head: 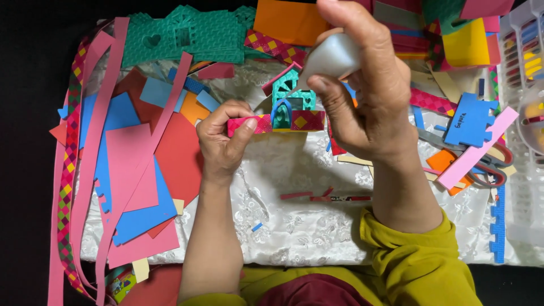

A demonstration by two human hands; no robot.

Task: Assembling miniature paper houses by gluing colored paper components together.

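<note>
Left hand (222,137) pinched on the pink patterned strip (249,124) at the left end of the small foam house (292,105), thumb on top. Looks light, soft and easily crushed; best held low at the base strip, gently. House just right of that hand, raised over the white bench (294,226). Right hand (368,96) closed round a whitish glue bottle (331,56), nozzle touching the teal wall from upper right.

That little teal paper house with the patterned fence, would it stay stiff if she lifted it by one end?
Probably light: the paper house looks like thin cut card. Its fence strip, pinched by the left hand, likely flexes. Glued joints seem fragile.
</note>
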